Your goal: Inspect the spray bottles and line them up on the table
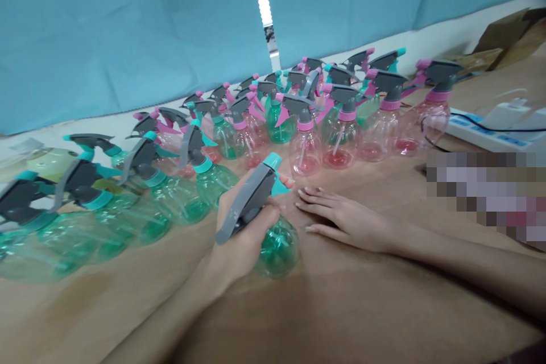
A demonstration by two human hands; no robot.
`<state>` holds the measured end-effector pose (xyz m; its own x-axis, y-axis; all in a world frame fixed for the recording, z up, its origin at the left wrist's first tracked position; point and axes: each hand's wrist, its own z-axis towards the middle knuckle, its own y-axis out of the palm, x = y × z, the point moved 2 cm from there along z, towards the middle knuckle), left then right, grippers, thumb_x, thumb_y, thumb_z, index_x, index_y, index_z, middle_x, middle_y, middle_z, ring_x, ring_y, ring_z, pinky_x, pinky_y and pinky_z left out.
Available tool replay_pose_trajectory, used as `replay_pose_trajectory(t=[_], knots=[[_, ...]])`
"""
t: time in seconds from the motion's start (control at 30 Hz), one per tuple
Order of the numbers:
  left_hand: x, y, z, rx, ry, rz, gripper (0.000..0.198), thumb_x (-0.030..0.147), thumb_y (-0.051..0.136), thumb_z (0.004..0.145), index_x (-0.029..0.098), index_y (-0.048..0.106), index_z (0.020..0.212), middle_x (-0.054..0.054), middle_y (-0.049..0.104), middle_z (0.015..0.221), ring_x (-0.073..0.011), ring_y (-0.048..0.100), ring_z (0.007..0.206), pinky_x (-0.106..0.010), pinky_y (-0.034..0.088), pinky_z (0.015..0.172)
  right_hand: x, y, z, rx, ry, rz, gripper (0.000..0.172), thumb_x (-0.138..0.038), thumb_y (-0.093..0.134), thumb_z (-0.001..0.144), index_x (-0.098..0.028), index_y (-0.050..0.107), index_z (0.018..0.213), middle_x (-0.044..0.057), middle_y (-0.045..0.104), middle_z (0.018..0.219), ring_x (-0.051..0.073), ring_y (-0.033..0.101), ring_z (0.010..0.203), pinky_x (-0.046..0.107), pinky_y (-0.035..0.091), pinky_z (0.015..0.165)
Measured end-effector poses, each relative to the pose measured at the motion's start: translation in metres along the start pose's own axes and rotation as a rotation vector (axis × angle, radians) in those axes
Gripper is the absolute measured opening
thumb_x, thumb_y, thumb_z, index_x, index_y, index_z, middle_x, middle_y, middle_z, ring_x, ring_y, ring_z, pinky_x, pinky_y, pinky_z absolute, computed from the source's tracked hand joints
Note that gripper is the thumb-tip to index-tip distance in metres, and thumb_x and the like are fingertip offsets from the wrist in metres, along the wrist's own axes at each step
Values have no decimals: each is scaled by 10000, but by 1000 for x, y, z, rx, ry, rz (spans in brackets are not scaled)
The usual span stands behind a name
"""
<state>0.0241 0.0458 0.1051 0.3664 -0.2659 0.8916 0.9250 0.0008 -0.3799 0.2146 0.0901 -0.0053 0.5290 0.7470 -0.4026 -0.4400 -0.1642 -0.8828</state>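
A green spray bottle (278,247) with a grey trigger head and teal nozzle is gripped round its neck by my left hand (245,239). The bottle leans, and its base is close to the tabletop; whether it touches I cannot tell. My right hand (336,213) lies flat on the table to the right of it, fingers stretched out and holding nothing. Left of my left hand stands a row of green spray bottles (183,199). Beyond both hands are several pink spray bottles (305,153) with pink collars, mixed with some green ones.
A white power strip (490,131) with a plug and black cable lies at the right. Behind it are cardboard pieces (512,40). A pixelated patch covers something at the right edge. Blue sheeting (128,28) hangs along the back of the brown table (341,307).
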Motion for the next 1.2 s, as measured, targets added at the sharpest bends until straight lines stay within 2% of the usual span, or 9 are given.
replay_pose_trajectory(t=[0.3,0.5,0.6,0.7,0.8,1.0,1.07,1.2], knots=[[-6,0,0,6,18,-24,167,172,583,726,233,438,669,66,355,604,-123,354,526,-320,396,675,1,1,-1,-8,6,2,596,-527,406,967,-169,426,1443,92,348,1529,265,271,1427,472,231,1179],[-6,0,0,-37,79,-14,219,152,544,746,230,356,665,61,289,624,-122,296,537,-300,325,591,2,3,-2,14,-9,5,576,-494,430,969,-165,429,1442,94,341,1532,270,262,1430,470,230,1179],[-7,-1,0,-43,97,-9,201,146,537,751,228,375,664,59,282,629,-122,301,544,-295,288,557,3,3,-2,18,-10,9,571,-490,443,966,-177,429,1443,88,356,1526,270,273,1426,467,234,1179],[-7,-1,0,-74,116,-32,96,140,523,759,236,523,767,52,388,659,-126,356,569,-291,314,563,2,3,-2,11,-3,8,571,-495,443,964,-183,431,1443,82,358,1525,271,275,1425,468,233,1180],[-5,-1,-1,-94,119,-37,161,138,512,766,243,589,861,38,487,709,-131,419,592,-289,351,574,1,2,-1,7,1,1,571,-495,435,967,-181,426,1444,80,358,1523,268,274,1425,473,235,1178],[-6,-1,0,-71,101,1,117,159,529,764,236,582,834,39,497,675,-141,479,598,-290,366,578,2,2,-2,6,-9,-17,580,-497,408,975,-143,435,1434,103,350,1521,265,265,1428,477,241,1173],[-6,-1,1,-50,96,10,71,168,539,754,235,541,778,43,478,656,-142,464,584,-292,356,568,2,2,-2,10,-12,-21,575,-495,410,975,-151,434,1435,99,349,1522,262,269,1427,479,246,1171],[-3,0,2,-40,90,26,111,190,538,740,236,449,692,36,496,670,-159,503,631,-297,379,587,2,3,-3,32,-9,-18,564,-487,440,966,-179,434,1438,88,379,1510,265,286,1421,493,254,1167]])
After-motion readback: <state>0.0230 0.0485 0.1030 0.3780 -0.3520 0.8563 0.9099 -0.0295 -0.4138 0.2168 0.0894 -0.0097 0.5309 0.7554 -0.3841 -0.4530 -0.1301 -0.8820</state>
